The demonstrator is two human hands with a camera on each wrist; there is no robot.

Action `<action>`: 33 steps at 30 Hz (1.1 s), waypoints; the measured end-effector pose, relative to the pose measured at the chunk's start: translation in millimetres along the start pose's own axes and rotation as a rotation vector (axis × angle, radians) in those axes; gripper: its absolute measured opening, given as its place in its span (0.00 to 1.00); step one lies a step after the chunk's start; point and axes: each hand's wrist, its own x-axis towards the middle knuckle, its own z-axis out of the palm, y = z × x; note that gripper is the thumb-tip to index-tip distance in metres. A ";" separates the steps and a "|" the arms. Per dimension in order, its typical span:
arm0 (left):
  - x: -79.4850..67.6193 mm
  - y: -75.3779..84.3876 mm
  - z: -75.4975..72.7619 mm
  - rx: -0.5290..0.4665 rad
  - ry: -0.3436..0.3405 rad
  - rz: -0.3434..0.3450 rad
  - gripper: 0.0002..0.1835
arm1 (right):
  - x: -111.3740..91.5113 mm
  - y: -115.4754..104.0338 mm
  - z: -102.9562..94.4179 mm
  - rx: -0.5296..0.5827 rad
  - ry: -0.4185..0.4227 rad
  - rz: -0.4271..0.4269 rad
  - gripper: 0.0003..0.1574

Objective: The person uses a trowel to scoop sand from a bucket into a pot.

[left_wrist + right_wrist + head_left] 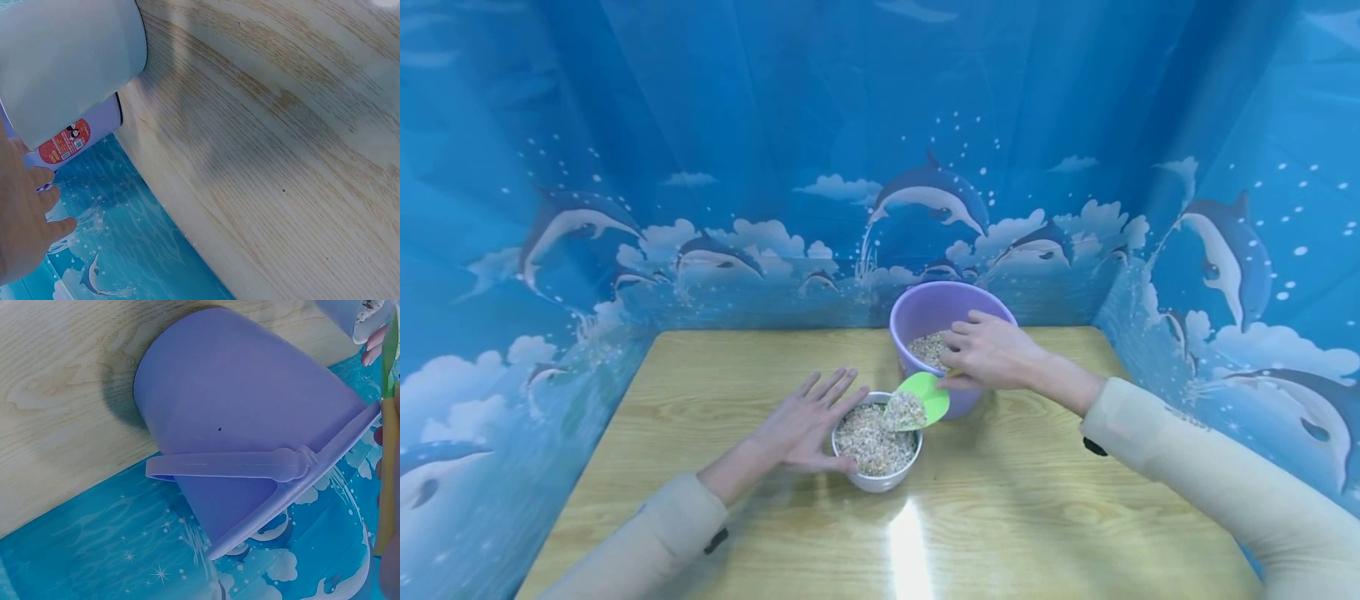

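A white bowl (880,482) full of pale grainy material stands on the table. My left hand (808,425) rests along the bowl's left rim with its fingers spread. In my right hand (988,352) I grip the yellow handle (389,481) of a small shovel with a green blade (935,402). The blade, loaded with grains (904,412), tilts over the right side of the bowl. Behind it, a purple bucket (917,312) holds more of the same grains (928,348); my right hand is over its front right rim.
The wooden table (1037,500) ends at a blue dolphin-print curtain (775,167) behind and at both sides. The bucket's handle (231,465) hangs down against its outer wall in the right wrist view. A red label (65,142) shows on the bucket's side.
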 end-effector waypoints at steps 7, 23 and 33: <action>-0.3 0.4 0.0 -0.014 0.007 0.003 0.63 | 4.1 -1.5 -4.1 -0.040 -0.006 -0.048 0.26; -0.7 1.0 1.4 -0.045 -0.008 -0.017 0.62 | 13.3 -7.5 -16.6 -0.138 -0.107 -0.100 0.26; -0.4 1.0 1.6 -0.045 -0.009 -0.015 0.62 | 19.1 -5.5 -20.8 -0.242 -0.058 -0.154 0.25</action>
